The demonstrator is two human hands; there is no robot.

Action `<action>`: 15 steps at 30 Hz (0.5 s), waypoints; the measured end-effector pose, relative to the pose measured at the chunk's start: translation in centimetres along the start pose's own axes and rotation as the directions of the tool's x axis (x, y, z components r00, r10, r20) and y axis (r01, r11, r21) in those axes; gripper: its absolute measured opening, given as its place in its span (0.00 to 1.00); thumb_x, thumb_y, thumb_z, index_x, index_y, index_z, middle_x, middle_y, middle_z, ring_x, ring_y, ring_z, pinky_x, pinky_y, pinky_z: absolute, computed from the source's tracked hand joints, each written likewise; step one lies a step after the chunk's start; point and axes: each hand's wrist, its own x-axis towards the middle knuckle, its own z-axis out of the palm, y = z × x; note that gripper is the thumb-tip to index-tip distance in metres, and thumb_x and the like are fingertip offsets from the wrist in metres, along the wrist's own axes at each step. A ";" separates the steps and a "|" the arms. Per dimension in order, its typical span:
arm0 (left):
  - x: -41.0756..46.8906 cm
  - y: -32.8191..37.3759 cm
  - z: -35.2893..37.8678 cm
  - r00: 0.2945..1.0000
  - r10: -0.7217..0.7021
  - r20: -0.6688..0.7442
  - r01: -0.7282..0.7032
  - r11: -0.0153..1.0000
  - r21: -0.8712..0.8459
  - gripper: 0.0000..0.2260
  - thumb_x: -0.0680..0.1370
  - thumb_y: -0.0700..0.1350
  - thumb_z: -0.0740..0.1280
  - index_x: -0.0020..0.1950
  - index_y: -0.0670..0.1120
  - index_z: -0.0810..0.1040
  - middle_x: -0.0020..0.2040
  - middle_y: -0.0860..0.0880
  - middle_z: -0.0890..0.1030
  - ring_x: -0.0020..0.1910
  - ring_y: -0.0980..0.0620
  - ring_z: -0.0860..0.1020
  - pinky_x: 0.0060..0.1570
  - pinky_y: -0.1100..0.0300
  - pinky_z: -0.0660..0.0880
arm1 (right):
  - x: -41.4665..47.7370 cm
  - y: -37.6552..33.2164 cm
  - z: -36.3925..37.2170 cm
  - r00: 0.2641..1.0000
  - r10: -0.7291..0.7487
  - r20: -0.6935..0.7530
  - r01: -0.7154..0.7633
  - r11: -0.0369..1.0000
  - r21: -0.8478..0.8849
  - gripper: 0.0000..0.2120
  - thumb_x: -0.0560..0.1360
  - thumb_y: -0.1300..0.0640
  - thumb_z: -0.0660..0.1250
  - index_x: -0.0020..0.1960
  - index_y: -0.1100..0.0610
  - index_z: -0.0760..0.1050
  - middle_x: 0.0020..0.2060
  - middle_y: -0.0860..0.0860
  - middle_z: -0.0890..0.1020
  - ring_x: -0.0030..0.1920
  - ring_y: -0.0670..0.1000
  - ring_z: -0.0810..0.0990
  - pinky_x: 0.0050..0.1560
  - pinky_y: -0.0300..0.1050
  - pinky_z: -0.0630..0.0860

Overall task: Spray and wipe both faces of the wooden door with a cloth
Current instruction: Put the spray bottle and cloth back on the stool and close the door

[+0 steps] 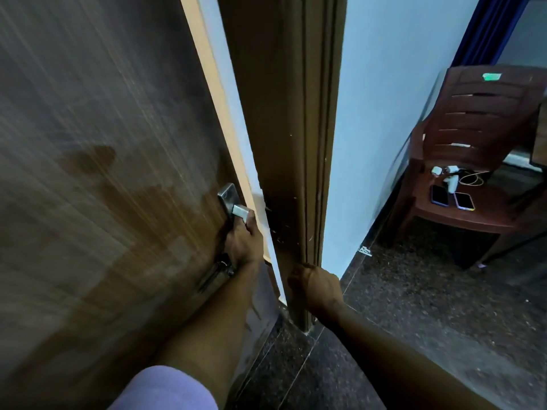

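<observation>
Door [103, 173] ajar at my left, face damp-patched | left hand [244, 244] grasps handle [233, 207] | right hand [313, 288] against frame [284, 143], grip unclear | step, I judge: turning door for other face | next: needs cloth, none in view

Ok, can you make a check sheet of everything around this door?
Surface: brown wooden door, blurred, darker patch on its face.
Job's things: silver metal door handle; cloth and spray: nothing seen.
Clutter: two dark phones and white chargers on reddish-brown plastic chair.
Hands: left hand grips the handle; right hand touches the dark brown door frame, grip unclear.
Cables: thin pale cable coiled on the chair seat.
Surroundings: dark speckled floor, pale blue wall, blue curtain.
</observation>
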 end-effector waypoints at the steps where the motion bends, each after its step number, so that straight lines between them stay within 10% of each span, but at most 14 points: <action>1: -0.5 0.3 -0.1 1.000 -0.012 0.019 0.012 1.000 0.002 0.20 0.80 0.56 0.55 0.59 0.44 0.76 0.50 0.41 0.81 0.52 0.40 0.78 0.48 0.54 0.71 | -0.2 0.4 -0.1 1.000 0.006 -0.009 -0.006 1.000 -0.001 0.12 0.83 0.49 0.58 0.56 0.50 0.80 0.52 0.49 0.83 0.48 0.54 0.83 0.39 0.43 0.69; 15: -4.9 2.2 0.0 0.999 -0.004 0.038 0.005 1.000 -0.004 0.21 0.80 0.56 0.54 0.63 0.44 0.75 0.54 0.40 0.81 0.55 0.39 0.77 0.54 0.51 0.71 | -1.1 4.0 0.0 0.997 -0.034 -0.067 0.037 0.998 0.049 0.15 0.82 0.45 0.57 0.60 0.49 0.78 0.54 0.50 0.81 0.51 0.56 0.83 0.39 0.44 0.68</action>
